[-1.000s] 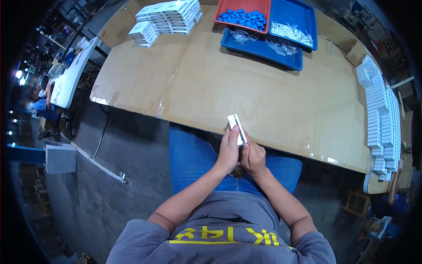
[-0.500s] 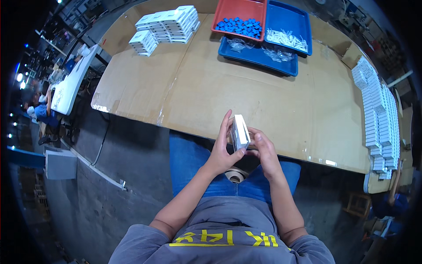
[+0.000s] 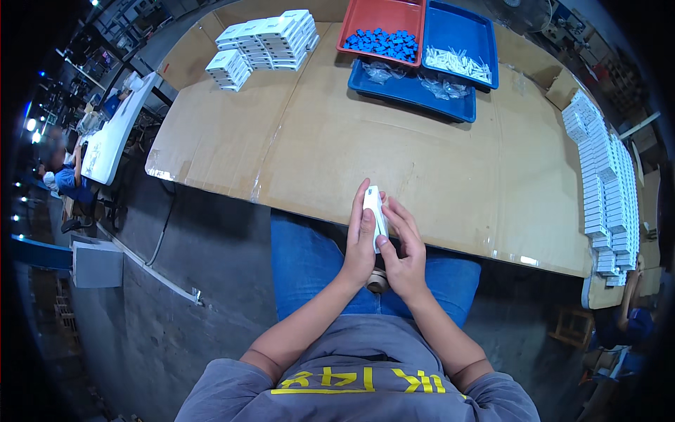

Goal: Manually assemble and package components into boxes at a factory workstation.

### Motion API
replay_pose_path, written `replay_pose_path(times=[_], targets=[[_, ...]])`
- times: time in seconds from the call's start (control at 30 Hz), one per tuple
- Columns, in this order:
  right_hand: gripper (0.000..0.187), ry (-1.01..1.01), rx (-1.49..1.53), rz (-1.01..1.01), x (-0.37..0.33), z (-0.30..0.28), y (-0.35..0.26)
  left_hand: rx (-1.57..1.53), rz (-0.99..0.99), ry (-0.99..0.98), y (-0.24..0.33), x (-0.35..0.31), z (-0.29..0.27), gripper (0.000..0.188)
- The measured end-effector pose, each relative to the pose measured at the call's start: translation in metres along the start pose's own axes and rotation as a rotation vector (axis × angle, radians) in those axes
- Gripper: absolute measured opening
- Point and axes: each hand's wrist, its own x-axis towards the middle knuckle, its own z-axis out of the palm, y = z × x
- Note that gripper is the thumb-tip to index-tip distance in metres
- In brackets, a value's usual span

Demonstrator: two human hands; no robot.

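Note:
Just over the table's near edge, a white flat box (image 3: 373,207) is held on edge between both hands, its narrow side facing up. My left hand (image 3: 361,246) presses along the box's left side, with the thumb near its top edge. My right hand (image 3: 406,259) closes on it from the right, its thumb at the near end and the other fingers curled round the far side. The palms and hands hide the box's broad faces.
Stacked white flat boxes (image 3: 271,39) stand at the table's far left. Behind the middle are a red tray (image 3: 346,35) of blue pieces, a blue tray (image 3: 491,42) of white sticks, and a lower blue tray (image 3: 404,97) with clear plastic bags. More white stacks (image 3: 601,183) line the right edge.
The white box has turned so its narrow side faces up. My right hand has moved in closer, its thumb now on the box's near end, and my left thumb has shifted up along it.

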Motion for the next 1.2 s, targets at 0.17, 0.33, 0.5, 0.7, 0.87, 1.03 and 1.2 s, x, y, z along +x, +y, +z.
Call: replay_pose_path(times=[0.17,0.33,0.5,0.7,0.87,1.03,1.2], targets=[[0.047,0.119,0.120,0.067,-0.007,0.020,-0.009,-0.039,0.097,0.050,-0.011,0.000,0.003,0.080],[0.044,0.056,-0.089,-0.070,-0.009,0.016,-0.009,0.099,0.132,0.069,-0.005,-0.003,0.006,0.085],[0.042,0.060,-0.081,-0.115,-0.014,0.017,-0.006,0.039,0.141,0.041,-0.001,-0.008,0.008,0.090],[0.043,0.077,-0.129,-0.175,-0.018,0.016,-0.007,-0.010,0.120,-0.006,0.000,-0.011,0.007,0.100],[0.044,0.101,-0.141,-0.204,-0.020,0.016,-0.009,-0.004,0.127,-0.029,-0.001,-0.013,0.008,0.101],[0.043,0.112,-0.121,-0.185,-0.020,0.018,-0.011,-0.079,0.120,-0.014,0.001,-0.013,0.009,0.099],[0.047,0.052,0.012,-0.138,-0.018,0.020,-0.006,-0.068,0.138,0.006,-0.001,-0.010,0.003,0.104]])
